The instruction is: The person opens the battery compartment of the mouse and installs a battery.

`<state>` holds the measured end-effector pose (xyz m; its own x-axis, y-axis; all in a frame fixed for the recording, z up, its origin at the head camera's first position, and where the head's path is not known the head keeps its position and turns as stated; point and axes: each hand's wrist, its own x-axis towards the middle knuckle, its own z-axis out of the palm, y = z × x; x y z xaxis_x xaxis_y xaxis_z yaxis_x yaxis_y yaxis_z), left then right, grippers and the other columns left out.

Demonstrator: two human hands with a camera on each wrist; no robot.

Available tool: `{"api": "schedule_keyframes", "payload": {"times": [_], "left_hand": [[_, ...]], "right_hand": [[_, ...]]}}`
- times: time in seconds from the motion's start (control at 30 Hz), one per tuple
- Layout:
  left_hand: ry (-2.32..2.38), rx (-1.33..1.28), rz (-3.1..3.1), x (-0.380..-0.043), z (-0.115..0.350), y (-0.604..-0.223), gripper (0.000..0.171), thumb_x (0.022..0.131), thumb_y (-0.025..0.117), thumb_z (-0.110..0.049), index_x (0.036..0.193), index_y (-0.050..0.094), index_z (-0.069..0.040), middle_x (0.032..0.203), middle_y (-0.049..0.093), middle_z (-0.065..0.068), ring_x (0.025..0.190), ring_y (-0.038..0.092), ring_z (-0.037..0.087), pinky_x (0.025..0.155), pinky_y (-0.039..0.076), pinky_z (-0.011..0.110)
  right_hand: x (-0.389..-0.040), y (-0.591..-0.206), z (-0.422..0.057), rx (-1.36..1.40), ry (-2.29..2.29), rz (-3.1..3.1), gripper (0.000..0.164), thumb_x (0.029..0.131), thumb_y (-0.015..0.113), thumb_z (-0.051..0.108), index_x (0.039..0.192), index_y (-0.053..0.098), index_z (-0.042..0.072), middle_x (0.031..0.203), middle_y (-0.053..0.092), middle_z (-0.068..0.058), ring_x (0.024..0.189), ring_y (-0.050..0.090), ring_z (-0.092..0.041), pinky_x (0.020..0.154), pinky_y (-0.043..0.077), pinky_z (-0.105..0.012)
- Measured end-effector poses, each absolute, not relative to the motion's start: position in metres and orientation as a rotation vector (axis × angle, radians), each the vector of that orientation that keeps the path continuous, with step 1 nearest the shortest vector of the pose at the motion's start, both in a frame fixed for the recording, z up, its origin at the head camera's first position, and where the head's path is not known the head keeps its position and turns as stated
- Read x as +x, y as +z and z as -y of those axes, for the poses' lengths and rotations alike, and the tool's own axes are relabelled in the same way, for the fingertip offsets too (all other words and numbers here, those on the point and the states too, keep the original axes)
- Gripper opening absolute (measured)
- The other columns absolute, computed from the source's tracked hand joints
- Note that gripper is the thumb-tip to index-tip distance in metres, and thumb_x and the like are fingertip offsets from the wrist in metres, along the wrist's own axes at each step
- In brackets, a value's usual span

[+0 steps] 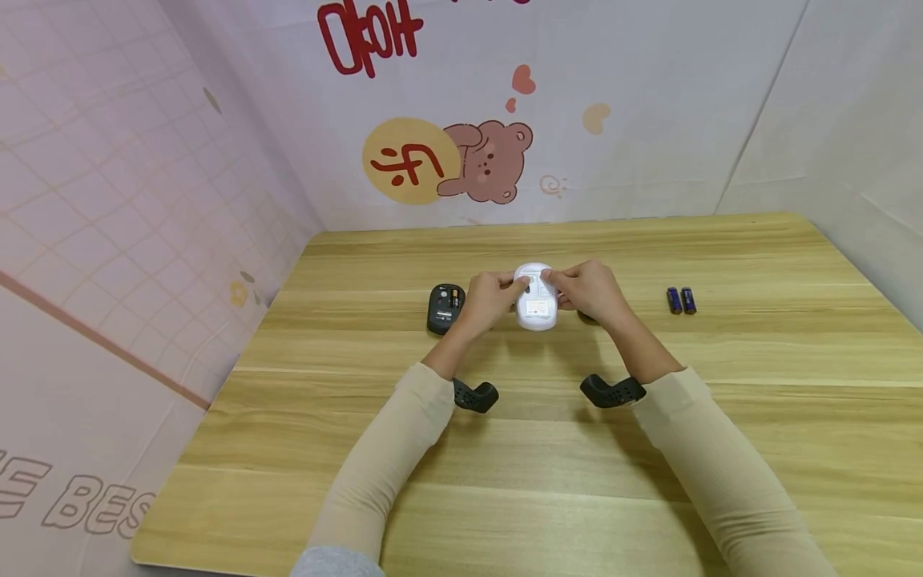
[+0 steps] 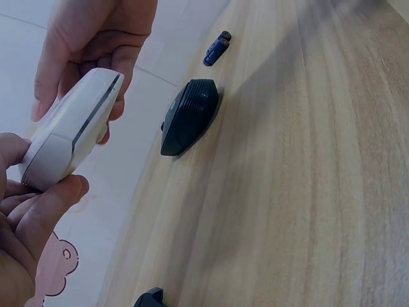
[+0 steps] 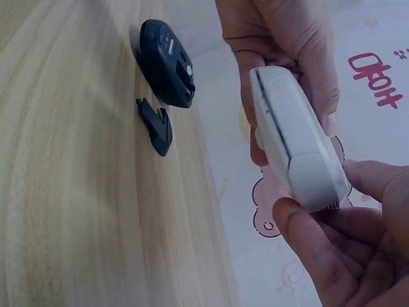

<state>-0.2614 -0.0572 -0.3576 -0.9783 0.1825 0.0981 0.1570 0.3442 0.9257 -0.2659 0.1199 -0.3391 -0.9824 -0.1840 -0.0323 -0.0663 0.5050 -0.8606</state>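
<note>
A white computer mouse is held up off the table, its underside with a label facing the head camera. My left hand pinches its left side, thumb on the underside. On the opposite side my right hand grips it, thumb pressed near the top of the underside. In the wrist views a dark seam runs along the mouse's side. A black mouse lies bottom up left of my left hand, its battery compartment uncovered. Near it, in the right wrist view, lies a loose black cover.
Behind my right hand sits another black mouse, mostly hidden in the head view. Two blue batteries lie side by side farther right on the wooden table. A printed cloth hangs along the table's back edge.
</note>
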Motion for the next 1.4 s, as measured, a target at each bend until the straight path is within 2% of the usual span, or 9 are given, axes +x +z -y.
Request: {"api": "schedule_keyframes", "payload": {"times": [0.17,0.3,0.7,0.93,1.17,1.3,1.4], "left_hand": [[1.760,0.283,-2.562,-0.2616,0.0584,-0.3545,0.038,0.093,0.058,-0.023,0.121,0.059,0.002,0.100,0.067,0.013,0.077,0.065,0.012,0.069,0.055,0.028],[1.731,0.280,-2.593,-0.2615,0.0596,-0.3531,0.037,0.093,0.057,-0.024,0.120,0.060,0.001,0.098,0.067,0.011,0.072,0.063,0.012,0.065,0.054,0.023],[1.721,0.302,-2.580,-0.2618,0.0609,-0.3552,0.035,0.093,0.058,-0.022,0.118,0.061,0.002,0.100,0.067,0.013,0.074,0.064,0.013,0.073,0.054,0.033],[1.739,0.314,-2.565,-0.2612,0.0603,-0.3546,0.035,0.093,0.059,-0.021,0.119,0.060,0.003,0.107,0.065,0.015,0.080,0.066,0.013,0.072,0.054,0.031],[1.737,0.314,-2.555,-0.2605,0.0604,-0.3538,0.035,0.093,0.058,-0.021,0.120,0.060,0.002,0.106,0.066,0.014,0.082,0.065,0.013,0.072,0.054,0.030],[1.744,0.324,-2.537,-0.2606,0.0602,-0.3548,0.034,0.093,0.058,-0.020,0.119,0.060,0.002,0.105,0.066,0.013,0.083,0.065,0.013,0.074,0.054,0.033],[1.743,0.335,-2.536,-0.2602,0.0605,-0.3555,0.034,0.093,0.058,-0.019,0.119,0.061,0.002,0.105,0.066,0.013,0.083,0.065,0.014,0.075,0.054,0.036]], "right_hand": [[-0.2661,-0.3380,-0.1203,-0.223,-1.606,-2.443,0.047,0.090,0.063,0.022,0.122,0.053,-0.011,0.106,0.061,-0.027,0.070,0.067,-0.012,0.071,0.054,-0.031],[-0.2657,-0.3383,-0.1189,-0.215,-1.657,-2.365,0.047,0.088,0.065,0.017,0.124,0.052,-0.010,0.113,0.058,-0.027,0.072,0.066,-0.011,0.076,0.052,-0.035],[-0.2647,-0.3396,-0.1158,-0.195,-1.612,-2.386,0.044,0.089,0.063,0.014,0.123,0.052,-0.011,0.112,0.058,-0.029,0.074,0.066,-0.012,0.077,0.052,-0.034],[-0.2646,-0.3383,-0.1171,-0.206,-1.565,-2.431,0.043,0.091,0.061,0.016,0.122,0.052,-0.013,0.107,0.060,-0.030,0.073,0.066,-0.012,0.076,0.052,-0.035],[-0.2649,-0.3378,-0.1174,-0.204,-1.545,-2.455,0.042,0.091,0.062,0.017,0.119,0.055,-0.013,0.101,0.063,-0.027,0.071,0.066,-0.012,0.069,0.054,-0.028],[-0.2651,-0.3375,-0.1173,-0.175,-1.550,-2.462,0.041,0.090,0.062,0.018,0.117,0.056,-0.013,0.099,0.064,-0.026,0.071,0.066,-0.012,0.074,0.053,-0.034],[-0.2652,-0.3366,-0.1172,-0.154,-1.544,-2.474,0.041,0.091,0.062,0.019,0.116,0.057,-0.014,0.098,0.064,-0.025,0.070,0.066,-0.012,0.072,0.054,-0.034]]}}
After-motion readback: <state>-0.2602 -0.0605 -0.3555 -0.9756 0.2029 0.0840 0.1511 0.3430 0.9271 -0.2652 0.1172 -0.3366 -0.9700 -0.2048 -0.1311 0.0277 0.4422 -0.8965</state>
